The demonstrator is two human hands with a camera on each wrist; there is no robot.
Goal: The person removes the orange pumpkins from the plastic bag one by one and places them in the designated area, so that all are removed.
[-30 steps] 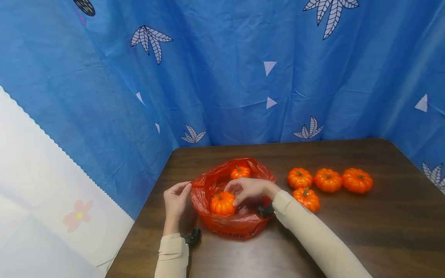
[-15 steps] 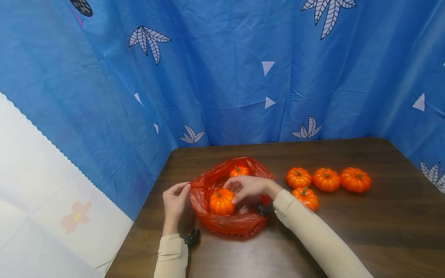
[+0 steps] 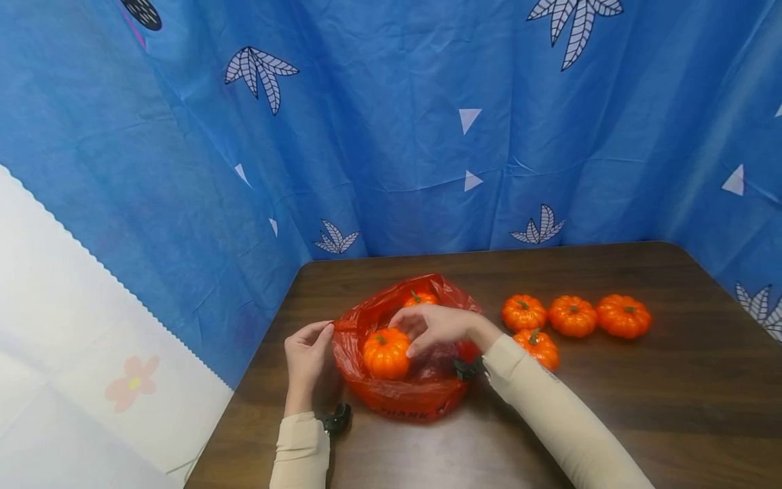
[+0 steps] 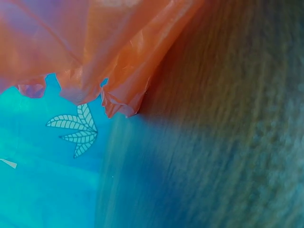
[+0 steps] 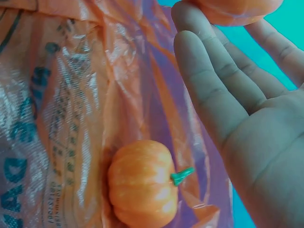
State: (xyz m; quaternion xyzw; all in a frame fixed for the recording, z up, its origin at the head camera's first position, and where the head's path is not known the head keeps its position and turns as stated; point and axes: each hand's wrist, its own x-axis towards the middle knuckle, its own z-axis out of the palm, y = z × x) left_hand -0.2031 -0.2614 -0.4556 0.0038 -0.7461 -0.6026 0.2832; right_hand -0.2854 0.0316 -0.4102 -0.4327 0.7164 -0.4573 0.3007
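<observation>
A red plastic bag (image 3: 411, 397) with printed lettering lies with its mouth open on the table. My left hand (image 3: 307, 356) pinches the left edge of that mouth between thumb and fingers; the left wrist view shows only the bag's crinkled edge (image 4: 123, 71). Inside the mouth, my right hand (image 3: 436, 326) holds a small orange pumpkin (image 3: 386, 354) between thumb and fingertips. In the right wrist view, the held pumpkin (image 5: 240, 10) is cut off by the top edge, by the fingers (image 5: 204, 71). Another small pumpkin (image 3: 421, 299) with a green stem sits inside the bag, partly behind my right hand.
Right of the bag, three pumpkins stand in a row, the nearest one (image 3: 524, 313) beside my right forearm. One more pumpkin (image 3: 537, 348) sits before them, partly covered by the sleeve. A blue curtain (image 3: 403, 136) hangs behind the brown table (image 3: 702, 380).
My right hand has risen slightly with the pumpkin and now covers more of the other pumpkin in the bag. The left hand keeps its pinch on the bag.
</observation>
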